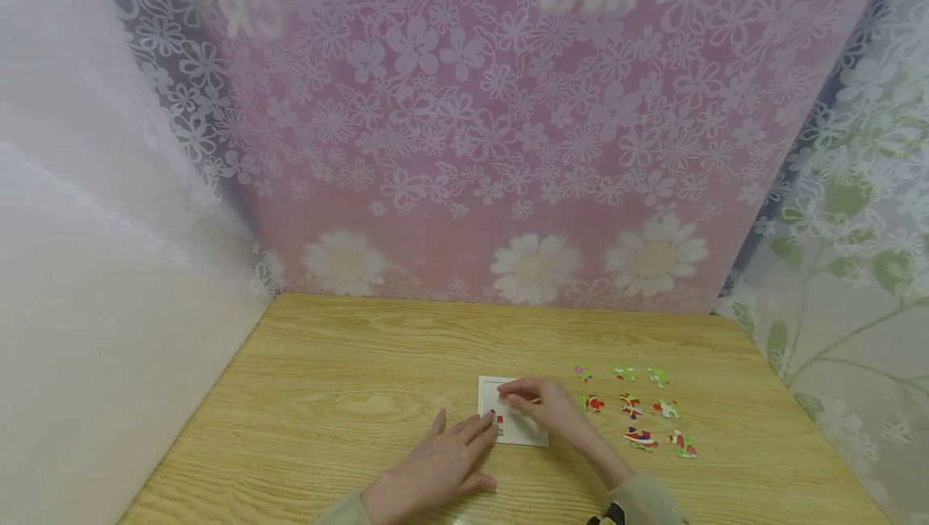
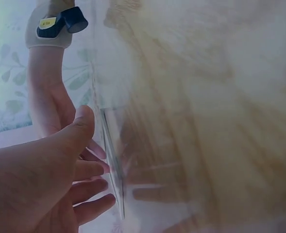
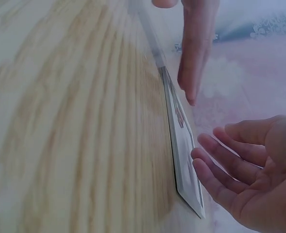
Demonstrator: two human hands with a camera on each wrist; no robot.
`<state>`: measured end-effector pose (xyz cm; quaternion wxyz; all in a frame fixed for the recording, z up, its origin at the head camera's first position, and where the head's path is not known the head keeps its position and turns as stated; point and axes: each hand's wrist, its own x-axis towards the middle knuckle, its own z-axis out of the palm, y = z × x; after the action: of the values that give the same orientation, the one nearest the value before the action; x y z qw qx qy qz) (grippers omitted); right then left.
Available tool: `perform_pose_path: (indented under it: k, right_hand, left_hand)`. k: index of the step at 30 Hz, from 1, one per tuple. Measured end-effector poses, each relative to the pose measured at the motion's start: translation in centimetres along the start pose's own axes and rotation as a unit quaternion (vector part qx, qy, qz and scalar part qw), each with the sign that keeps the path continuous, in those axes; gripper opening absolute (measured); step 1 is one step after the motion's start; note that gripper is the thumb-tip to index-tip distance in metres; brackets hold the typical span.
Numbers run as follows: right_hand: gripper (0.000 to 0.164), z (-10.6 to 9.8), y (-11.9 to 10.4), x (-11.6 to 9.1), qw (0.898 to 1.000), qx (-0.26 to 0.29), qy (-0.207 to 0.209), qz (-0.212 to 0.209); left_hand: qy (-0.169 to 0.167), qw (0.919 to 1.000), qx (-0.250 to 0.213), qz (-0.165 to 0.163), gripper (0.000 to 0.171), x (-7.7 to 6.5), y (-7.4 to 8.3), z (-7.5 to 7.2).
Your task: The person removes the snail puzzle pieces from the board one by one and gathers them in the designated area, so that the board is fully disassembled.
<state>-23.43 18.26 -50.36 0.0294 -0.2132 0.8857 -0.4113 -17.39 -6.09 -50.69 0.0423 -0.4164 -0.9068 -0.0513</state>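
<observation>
A white puzzle board (image 1: 528, 435) lies on the table, with a small red-and-green puzzle piece (image 1: 500, 426) near its left edge. My left hand (image 1: 446, 460) has its fingers straight, the fingertips at the board's left edge beside that piece. Over the upper part of the board is my right hand (image 1: 547, 408), fingers loosely bent, fingertips close above the surface. In the right wrist view the same right hand (image 3: 249, 167) shows nothing between its fingers, and the board (image 3: 181, 155) appears edge-on. The left wrist view shows the left hand (image 2: 60, 165) beside the board's edge.
Several colourful puzzle pieces (image 1: 631, 406) lie spread in rows to the right of the board. The wooden table (image 1: 348, 380) ends at a pink flowered curtain (image 1: 464, 186) behind. A pale wall (image 1: 109, 267) borders the left, a leaf-patterned curtain (image 1: 856, 267) the right.
</observation>
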Motion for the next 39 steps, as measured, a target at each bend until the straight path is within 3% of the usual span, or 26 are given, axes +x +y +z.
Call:
perform_pose_path:
  k: [7, 13, 19, 30, 39]
  right_hand:
    - [0.024, 0.7, -0.8, 0.2, 1.000, 0.001, -0.014, 0.005]
    - [0.020, 0.9, -1.1, 0.3, 1.000, -0.008, -0.024, 0.007]
    - [0.018, 1.1, -1.2, 0.5, 0.999, -0.021, -0.045, -0.018]
    - [0.019, 1.2, -1.4, 0.4, 0.998, 0.018, -0.044, -0.048]
    - [0.027, 1.4, -1.3, 0.6, 0.998, 0.043, -0.039, -0.034]
  left_hand:
    - [-0.001, 0.9999, 0.008, -0.015, 0.070, -0.8, -0.5, -0.5]
    - [0.006, 0.9997, 0.021, 0.013, 0.065, -1.4, -0.9, -0.6]
    - [0.000, 0.9999, 0.008, 0.014, 0.065, -1.7, -1.0, -0.5]
    - [-0.014, 0.9998, -0.008, 0.008, 0.066, -1.9, -0.9, -0.8]
    - [0.008, 0.9996, 0.024, 0.012, 0.063, -1.7, -0.8, -0.5]
